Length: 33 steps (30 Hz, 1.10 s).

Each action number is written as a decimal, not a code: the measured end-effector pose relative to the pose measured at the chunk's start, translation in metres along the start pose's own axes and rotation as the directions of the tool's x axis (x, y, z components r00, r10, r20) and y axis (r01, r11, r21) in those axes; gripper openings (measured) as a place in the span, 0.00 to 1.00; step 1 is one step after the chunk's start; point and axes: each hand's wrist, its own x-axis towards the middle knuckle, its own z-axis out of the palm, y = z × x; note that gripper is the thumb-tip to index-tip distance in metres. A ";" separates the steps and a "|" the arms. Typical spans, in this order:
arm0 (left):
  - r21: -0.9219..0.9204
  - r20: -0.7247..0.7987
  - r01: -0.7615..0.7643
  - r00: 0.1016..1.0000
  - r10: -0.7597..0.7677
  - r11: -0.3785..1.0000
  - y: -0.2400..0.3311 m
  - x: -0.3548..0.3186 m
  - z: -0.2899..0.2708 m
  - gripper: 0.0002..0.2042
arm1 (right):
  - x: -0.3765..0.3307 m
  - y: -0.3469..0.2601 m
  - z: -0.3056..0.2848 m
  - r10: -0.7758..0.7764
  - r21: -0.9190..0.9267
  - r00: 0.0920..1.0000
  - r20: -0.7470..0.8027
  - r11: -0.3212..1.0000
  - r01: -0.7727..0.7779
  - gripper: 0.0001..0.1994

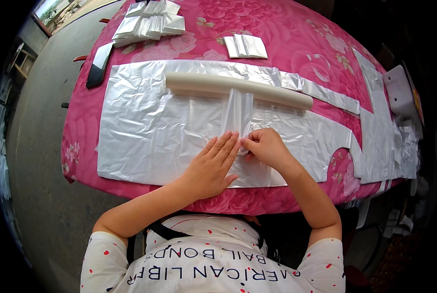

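1. The translucent, pleated strip of thin plastic film (237,113) stands before me at mid-surface, running away from my fingers; its far end overlaps the near edge of the pale, off-white cylindrical roll (199,83).
2. My left grip (214,163) is flat and unclosed, fingers straight and together, pressing along the left side of the strip's near end, thumb spread off to the right.
3. My right grip (266,147) is curled, thumb and forefinger pinched on the strip's right edge, just beside my left fingertips.
4. Beneath both lies the wide, silvery-white, crinkled plastic sheet (140,129), with a curved notch cut into its right end. The roll lies crosswise on it, tilted slightly down toward the right.
5. Beyond the roll, near its middle, sits a small row of folded, shiny clear-plastic packets (246,46).
6. Farther left is a larger, layered pile of similar silvery packets (147,24), with a flat, black, rectangular phone-like object (99,66) near it, by the left edge.
7. At my right, more loose whitish plastic sheeting (381,146) reaches the edge, near a white, box-shaped container (402,93).
8. Pink, rose-printed cloth (84,115) covers the surface (277,22); grey floor (40,132) shows at left.
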 end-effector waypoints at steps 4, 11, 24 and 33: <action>0.035 0.083 0.092 0.992 -0.095 0.995 0.007 -0.007 0.014 0.37 | -0.007 -0.005 0.005 -0.017 -0.084 0.997 -0.078 0.996 0.010 0.11; 0.060 -0.014 0.111 0.994 -0.110 0.992 0.006 -0.005 0.018 0.34 | -0.016 0.020 0.012 -0.670 -0.661 0.701 -0.246 0.645 0.384 0.25; 0.145 -0.143 0.009 0.990 0.011 0.989 -0.014 0.018 0.003 0.22 | 0.017 0.028 -0.016 -0.768 -0.492 0.619 0.162 0.481 0.726 0.22; 0.001 -0.219 -0.234 0.949 0.229 0.972 -0.011 -0.014 0.002 0.18 | -0.002 0.036 0.004 -0.877 -0.473 0.454 0.154 0.338 0.814 0.18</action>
